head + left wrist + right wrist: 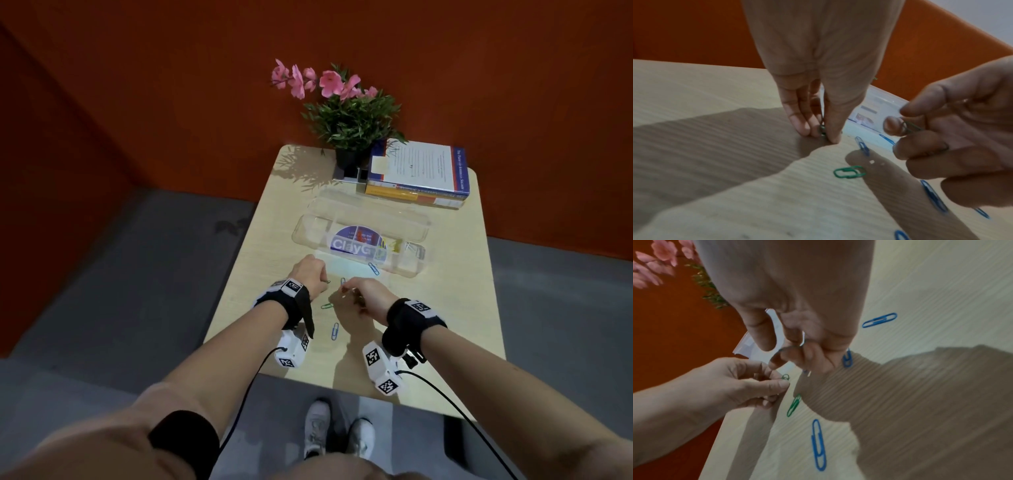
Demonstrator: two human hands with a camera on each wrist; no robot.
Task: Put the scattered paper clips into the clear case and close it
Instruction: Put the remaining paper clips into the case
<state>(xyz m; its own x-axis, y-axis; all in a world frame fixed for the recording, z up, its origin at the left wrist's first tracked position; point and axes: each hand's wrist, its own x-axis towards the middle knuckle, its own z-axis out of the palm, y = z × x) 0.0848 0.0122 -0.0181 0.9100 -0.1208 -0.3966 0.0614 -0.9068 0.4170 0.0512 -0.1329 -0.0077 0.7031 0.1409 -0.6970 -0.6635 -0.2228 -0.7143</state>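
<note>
Fingers of the left hand (818, 104) pinch a green paper clip (822, 129) against the wooden table (274, 219), thumb on one side, fingertips on the other. Fingers of the right hand (797, 331) are curled around a dark green clip (909, 127), held just above the surface. The clear case (359, 236) lies open just beyond both hands, its lid folded back; a round printed label shows through the plastic, and a few small coloured items sit inside towards its right end, too small to identify. One blue clip (374, 269) lies at the case's near edge. Loose on the table near the hands are a second green clip (850, 171) and a blue clip (819, 445); another blue clip (879, 320) lies further off. At the far end stand a potted plant with pink flowers (346, 113) and a stack of books (418, 178). The wall (137, 85) behind is orange-red; the floor (137, 274) is grey.
</note>
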